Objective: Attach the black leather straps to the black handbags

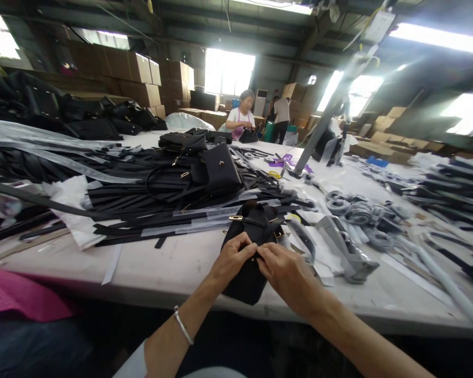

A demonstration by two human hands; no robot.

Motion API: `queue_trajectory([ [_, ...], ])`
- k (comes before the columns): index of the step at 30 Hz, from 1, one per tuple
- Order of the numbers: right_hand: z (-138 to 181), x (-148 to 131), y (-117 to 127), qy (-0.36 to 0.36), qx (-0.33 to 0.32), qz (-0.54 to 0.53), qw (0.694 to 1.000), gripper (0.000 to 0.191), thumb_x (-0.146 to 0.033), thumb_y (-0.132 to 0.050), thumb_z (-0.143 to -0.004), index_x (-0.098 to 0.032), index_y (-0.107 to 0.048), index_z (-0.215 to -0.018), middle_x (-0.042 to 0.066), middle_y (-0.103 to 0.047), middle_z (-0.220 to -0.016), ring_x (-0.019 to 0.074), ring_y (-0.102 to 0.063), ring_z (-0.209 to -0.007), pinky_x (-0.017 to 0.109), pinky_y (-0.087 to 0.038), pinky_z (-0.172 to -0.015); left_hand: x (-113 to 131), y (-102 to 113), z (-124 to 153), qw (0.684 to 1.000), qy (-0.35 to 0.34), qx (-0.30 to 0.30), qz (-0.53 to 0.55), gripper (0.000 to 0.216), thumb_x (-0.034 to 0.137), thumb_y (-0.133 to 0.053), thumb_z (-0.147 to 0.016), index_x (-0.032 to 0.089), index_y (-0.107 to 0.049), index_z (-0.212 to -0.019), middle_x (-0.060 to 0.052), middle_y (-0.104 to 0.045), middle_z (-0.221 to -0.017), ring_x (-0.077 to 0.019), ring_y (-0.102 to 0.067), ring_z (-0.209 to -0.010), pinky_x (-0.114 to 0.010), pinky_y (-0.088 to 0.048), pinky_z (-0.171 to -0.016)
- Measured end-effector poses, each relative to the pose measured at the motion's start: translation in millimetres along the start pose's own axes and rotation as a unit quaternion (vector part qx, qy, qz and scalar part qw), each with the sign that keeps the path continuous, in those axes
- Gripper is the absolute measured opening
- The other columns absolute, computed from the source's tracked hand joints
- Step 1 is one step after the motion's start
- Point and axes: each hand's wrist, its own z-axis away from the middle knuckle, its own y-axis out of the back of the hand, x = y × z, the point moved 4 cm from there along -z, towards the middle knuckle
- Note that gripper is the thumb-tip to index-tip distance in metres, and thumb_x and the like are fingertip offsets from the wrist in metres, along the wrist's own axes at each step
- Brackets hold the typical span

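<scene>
A small black handbag (244, 281) with gold-coloured metal fittings lies at the table's front edge, directly before me. My left hand (236, 254) pinches it from the left, thumb and forefinger pressed together near its middle. From the right, my right hand (279, 265) meets it there, fingers bent and closed on the same spot. The fingertips of both hands nearly touch, and they hide whatever small part lies between them. A small metal stud shows just below the fingertips. Beyond it, another black bag (220, 170) with gold clasps rests on a heap of black straps (122, 197).
A grey tape dispenser (349, 252) stands right of the handbag, with rolled grey strips (357, 210) behind it. Stacked black pieces (453, 189) lie far right, piled black bags (71, 113) far left. A metal post (319, 131) rises from the table. A co-worker (242, 115) sits across.
</scene>
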Motion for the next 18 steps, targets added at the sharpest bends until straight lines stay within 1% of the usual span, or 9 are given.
queue_trajectory([
  [3,-1.6,-3.5,0.6,0.020,-0.049,0.087,0.995,0.015,-0.004,-0.057,-0.086,-0.018,-0.061,-0.080,0.006,-0.065,-0.079,0.0210,-0.062,-0.072,0.031,-0.040,-0.058,2.0,-1.0,-0.1,1.000,-0.007,0.006,-0.010,0.027,0.039,-0.052,-0.089,0.019,-0.051,-0.070,0.005,-0.047,-0.066,-0.0132,-0.047,-0.068,-0.023,-0.038,-0.067],
  [5,-4.3,-4.4,2.4,0.035,-0.059,0.114,0.991,0.018,-0.004,-0.057,-0.085,-0.019,-0.059,-0.075,0.005,-0.064,-0.077,0.0210,-0.060,-0.069,0.032,-0.034,-0.054,3.9,0.6,0.5,1.000,-0.016,0.000,-0.013,0.026,0.037,-0.050,-0.090,0.019,-0.053,-0.072,0.004,-0.051,-0.069,-0.0137,-0.050,-0.071,-0.023,-0.039,-0.069],
  [6,-6.1,-4.1,3.4,0.044,-0.054,0.118,0.991,0.018,-0.005,-0.057,-0.085,-0.019,-0.058,-0.073,0.005,-0.063,-0.076,0.0207,-0.059,-0.067,0.033,-0.033,-0.054,4.7,1.6,1.1,1.000,-0.022,-0.008,-0.012,0.024,0.036,-0.050,-0.090,0.018,-0.055,-0.075,0.004,-0.053,-0.072,-0.0141,-0.051,-0.074,-0.024,-0.040,-0.072],
  [8,-10.2,-2.9,5.9,0.067,-0.022,0.118,0.990,0.017,-0.008,-0.056,-0.086,-0.019,-0.058,-0.073,0.004,-0.062,-0.074,0.0195,-0.056,-0.065,0.034,-0.031,-0.056,5.6,3.3,2.7,0.999,-0.032,-0.031,-0.011,0.018,0.032,-0.049,-0.090,0.018,-0.060,-0.087,0.002,-0.059,-0.080,-0.0154,-0.055,-0.081,-0.025,-0.042,-0.077],
  [10,-13.5,-1.1,9.2,0.090,0.026,0.120,0.988,0.017,-0.011,-0.055,-0.088,-0.018,-0.058,-0.073,0.004,-0.060,-0.072,0.0186,-0.053,-0.063,0.034,-0.030,-0.058,5.9,4.2,4.2,0.998,-0.041,-0.040,-0.014,0.019,0.028,-0.049,-0.090,0.019,-0.062,-0.100,0.001,-0.064,-0.091,-0.0171,-0.058,-0.089,-0.027,-0.044,-0.083],
  [11,-14.5,-0.4,11.0,0.103,0.048,0.122,0.986,0.017,-0.012,-0.054,-0.089,-0.018,-0.058,-0.073,0.003,-0.060,-0.071,0.0183,-0.051,-0.062,0.034,-0.029,-0.059,6.1,4.3,4.8,0.998,-0.045,-0.035,-0.015,0.022,0.027,-0.048,-0.090,0.019,-0.062,-0.104,0.000,-0.066,-0.095,-0.0178,-0.059,-0.092,-0.027,-0.044,-0.085],
  [13,-14.8,-0.1,13.8,0.132,0.074,0.132,0.980,0.021,-0.012,-0.052,-0.090,-0.018,-0.057,-0.071,0.003,-0.059,-0.070,0.0180,-0.049,-0.062,0.035,-0.028,-0.060,6.8,3.4,5.9,0.998,-0.052,-0.013,-0.017,0.025,0.024,-0.046,-0.090,0.018,-0.063,-0.107,-0.002,-0.067,-0.099,-0.0187,-0.061,-0.096,-0.029,-0.045,-0.088],
  [18,-6.7,-6.6,19.0,0.217,0.074,0.164,0.959,0.022,-0.009,-0.051,-0.090,-0.018,-0.056,-0.070,0.003,-0.057,-0.069,0.0182,-0.046,-0.062,0.035,-0.027,-0.059,10.6,-7.5,11.5,0.998,-0.065,0.003,-0.022,0.025,0.020,-0.047,-0.088,0.017,-0.064,-0.107,-0.004,-0.069,-0.102,-0.0191,-0.063,-0.097,-0.030,-0.047,-0.090],
])
